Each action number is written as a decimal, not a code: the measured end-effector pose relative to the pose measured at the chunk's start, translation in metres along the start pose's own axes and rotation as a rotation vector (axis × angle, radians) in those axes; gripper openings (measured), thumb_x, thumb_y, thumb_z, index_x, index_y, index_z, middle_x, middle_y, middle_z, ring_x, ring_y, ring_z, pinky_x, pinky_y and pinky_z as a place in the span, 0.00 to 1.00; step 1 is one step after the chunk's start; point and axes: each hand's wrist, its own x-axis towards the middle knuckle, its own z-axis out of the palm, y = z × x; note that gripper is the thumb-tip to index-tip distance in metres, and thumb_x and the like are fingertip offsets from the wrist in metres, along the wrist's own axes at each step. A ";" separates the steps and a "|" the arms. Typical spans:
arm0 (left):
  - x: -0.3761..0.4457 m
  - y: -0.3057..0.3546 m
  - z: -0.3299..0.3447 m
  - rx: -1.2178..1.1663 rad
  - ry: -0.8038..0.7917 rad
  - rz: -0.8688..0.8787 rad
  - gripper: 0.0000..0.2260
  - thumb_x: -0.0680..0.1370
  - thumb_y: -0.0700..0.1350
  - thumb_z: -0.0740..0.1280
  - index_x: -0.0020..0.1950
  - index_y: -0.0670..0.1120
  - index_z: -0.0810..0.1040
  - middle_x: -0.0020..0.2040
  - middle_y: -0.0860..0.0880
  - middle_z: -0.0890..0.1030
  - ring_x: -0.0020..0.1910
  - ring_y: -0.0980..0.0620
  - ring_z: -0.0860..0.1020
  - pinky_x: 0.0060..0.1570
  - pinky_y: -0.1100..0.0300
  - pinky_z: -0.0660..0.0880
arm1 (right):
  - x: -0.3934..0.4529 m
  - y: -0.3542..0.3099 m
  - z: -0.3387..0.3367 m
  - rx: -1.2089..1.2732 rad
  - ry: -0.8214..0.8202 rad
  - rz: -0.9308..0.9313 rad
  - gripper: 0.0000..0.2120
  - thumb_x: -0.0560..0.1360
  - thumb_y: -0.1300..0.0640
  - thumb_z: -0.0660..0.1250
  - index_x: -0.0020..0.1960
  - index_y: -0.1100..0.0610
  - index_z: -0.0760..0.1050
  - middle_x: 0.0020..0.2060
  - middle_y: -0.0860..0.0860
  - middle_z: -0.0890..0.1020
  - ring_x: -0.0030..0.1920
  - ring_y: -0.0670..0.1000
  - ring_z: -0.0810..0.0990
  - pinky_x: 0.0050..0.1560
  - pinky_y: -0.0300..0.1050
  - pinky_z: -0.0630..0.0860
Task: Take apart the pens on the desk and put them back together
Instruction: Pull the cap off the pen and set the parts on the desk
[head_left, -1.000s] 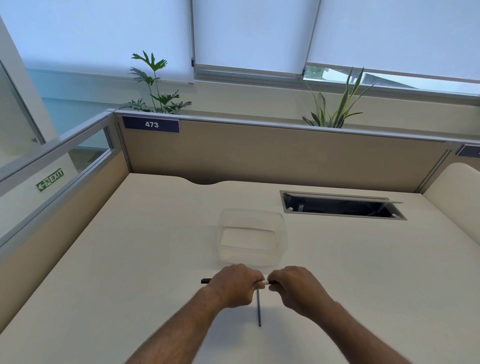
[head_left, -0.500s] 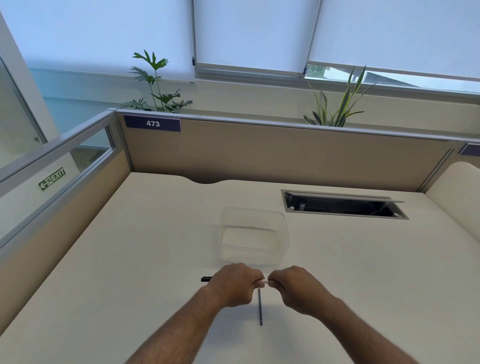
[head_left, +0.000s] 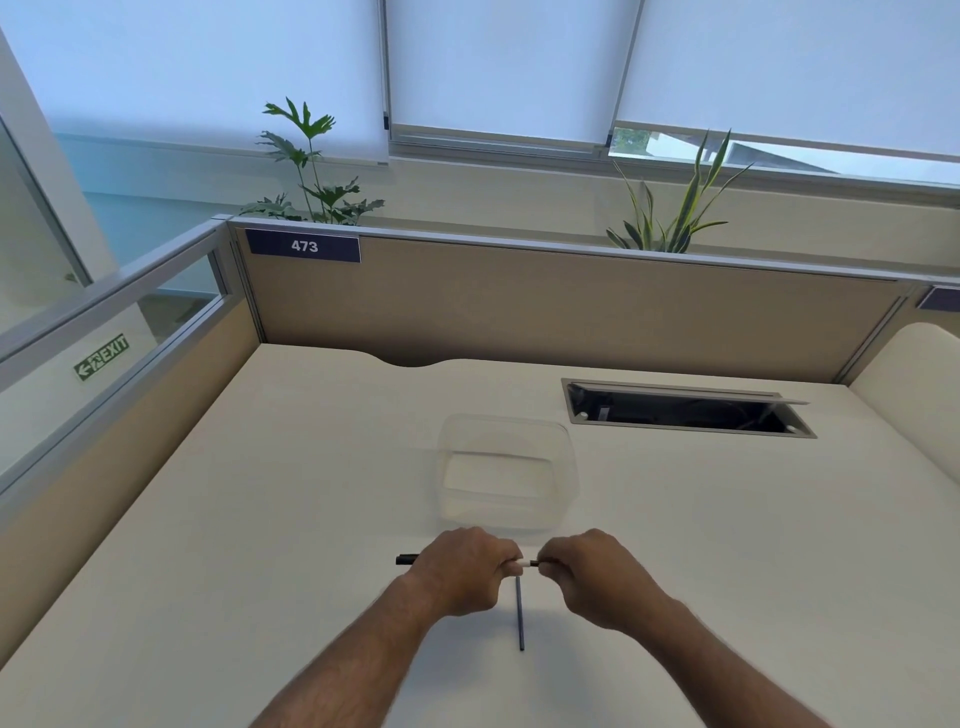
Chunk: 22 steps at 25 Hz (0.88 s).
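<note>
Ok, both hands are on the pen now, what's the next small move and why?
Probably pull the right hand gently away from the left hand. Both grip the pen level, a white section shows between them, and a thin dark rod already lies on the desk.

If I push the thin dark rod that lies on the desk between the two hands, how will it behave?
The thin dark rod is slender and looks round, so it would probably roll sideways on the smooth desk. It seems very light, so a small touch may move it. It lies perfectly straight, which suggests it is fairly stiff, though it might flex if pressed.
</note>
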 end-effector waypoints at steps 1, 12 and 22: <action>-0.001 0.000 0.000 -0.001 0.004 0.001 0.11 0.82 0.52 0.58 0.54 0.50 0.79 0.44 0.46 0.84 0.41 0.44 0.78 0.41 0.52 0.77 | -0.001 0.001 0.001 0.021 0.025 0.022 0.08 0.77 0.52 0.64 0.49 0.51 0.82 0.39 0.49 0.86 0.38 0.51 0.77 0.40 0.47 0.76; -0.003 -0.008 0.001 -0.287 0.304 -0.151 0.08 0.78 0.55 0.59 0.48 0.54 0.75 0.37 0.56 0.83 0.38 0.54 0.80 0.41 0.54 0.78 | -0.016 0.006 0.011 0.407 0.223 0.528 0.04 0.66 0.57 0.76 0.41 0.51 0.86 0.32 0.43 0.82 0.36 0.42 0.81 0.35 0.31 0.70; 0.004 -0.006 -0.005 -0.746 0.666 -0.372 0.06 0.73 0.46 0.76 0.42 0.52 0.79 0.37 0.59 0.83 0.37 0.60 0.82 0.39 0.56 0.80 | -0.029 0.018 0.035 0.430 0.095 0.832 0.02 0.60 0.58 0.73 0.30 0.51 0.82 0.28 0.45 0.84 0.33 0.46 0.82 0.30 0.37 0.73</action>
